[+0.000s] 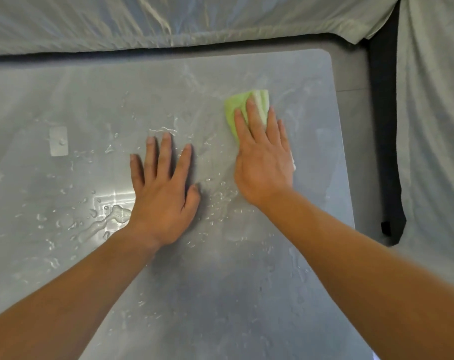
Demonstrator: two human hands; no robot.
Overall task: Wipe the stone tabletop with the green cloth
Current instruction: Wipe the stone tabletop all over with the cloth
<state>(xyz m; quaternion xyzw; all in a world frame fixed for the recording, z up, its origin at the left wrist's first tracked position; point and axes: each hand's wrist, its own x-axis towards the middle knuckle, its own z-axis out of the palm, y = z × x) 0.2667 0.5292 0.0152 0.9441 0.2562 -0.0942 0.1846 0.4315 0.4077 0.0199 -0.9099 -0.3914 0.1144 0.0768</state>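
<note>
Cloth [242, 107] under right hand [262, 162], beside left hand [163, 198]

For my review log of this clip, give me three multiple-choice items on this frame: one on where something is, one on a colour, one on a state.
1. Where is the cloth?
A. Under the right hand
B. Under the left hand
C. Hanging off the table edge

2. What colour is the cloth?
A. Blue
B. Light green
C. Red

3. What state is the tabletop in?
A. Dry
B. Wet with droplets and puddles
C. Covered by a sheet

Answers: 1 A, the right hand's fingers lie flat on it. 2 B, it shows pale green past the fingertips. 3 B, water beads and pools glint near the left hand.
</note>
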